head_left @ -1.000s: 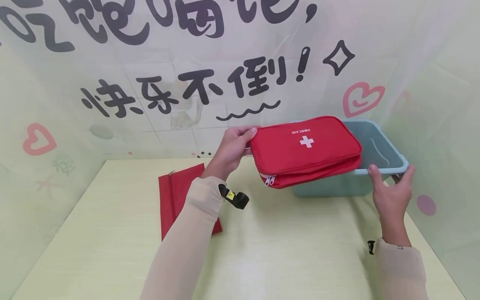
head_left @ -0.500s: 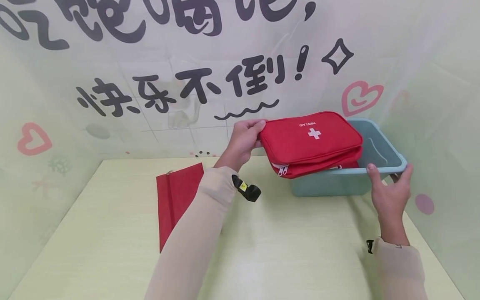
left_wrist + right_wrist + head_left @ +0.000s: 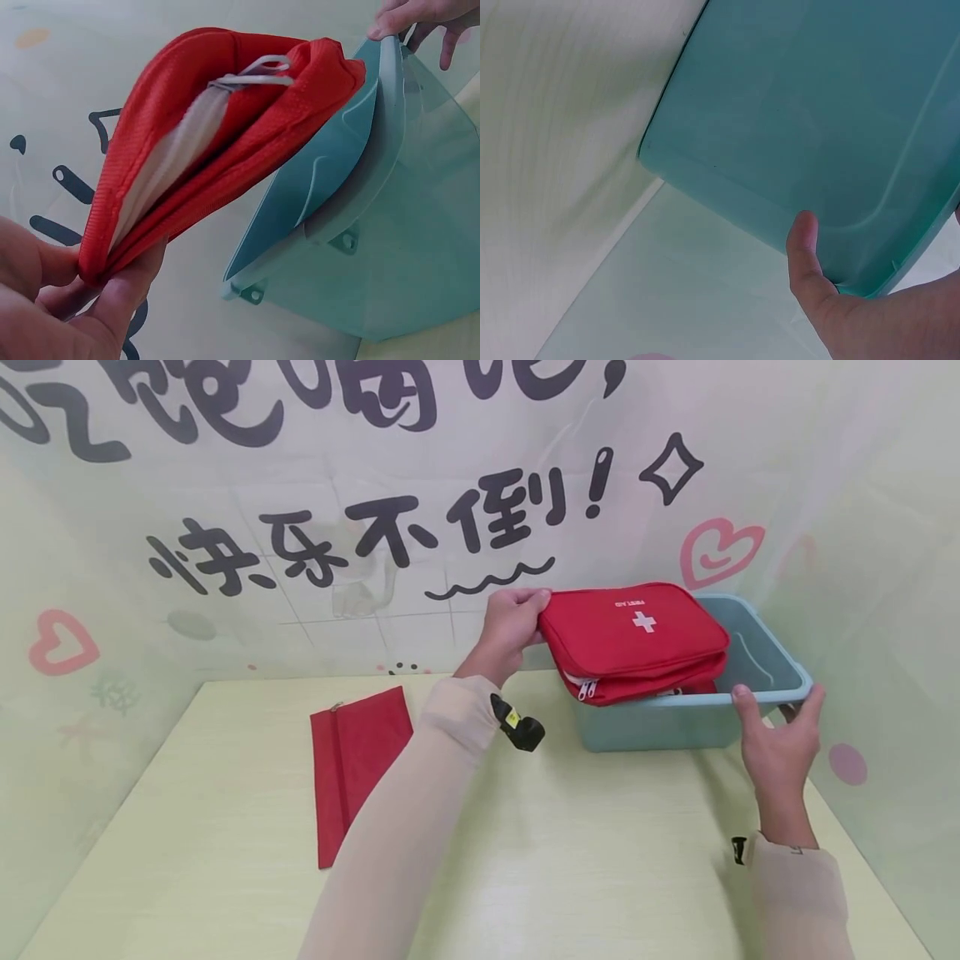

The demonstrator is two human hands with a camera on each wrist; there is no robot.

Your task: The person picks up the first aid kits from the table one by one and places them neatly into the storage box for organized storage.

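In the head view my left hand (image 3: 510,627) pinches the left end of a red first aid pouch (image 3: 633,639). Marked with a white cross, the pouch is tilted over the blue-green plastic bin (image 3: 652,727), its right part overlapping the opening. The left wrist view has thumb and fingers of the left hand (image 3: 82,307) on the pouch's lower corner, below its white zipper (image 3: 184,135). At the bin's front right corner, my right hand (image 3: 783,747) grips the rim, thumb over the near side. Up close, the right hand's thumb (image 3: 804,247) lies against the bin wall (image 3: 780,127).
A flat red zippered pouch (image 3: 356,760) lies on the pale table (image 3: 585,852) to the left, partly behind the left sleeve (image 3: 405,827). A printed wall sheet (image 3: 300,635) rises behind the table, and another sheet (image 3: 892,710) borders the right side.
My left hand has carried the first aid pouch to the right, farther over the bin, and its slant has lessened. The right hand keeps its grip on the rim; more of the flat pouch's top shows.
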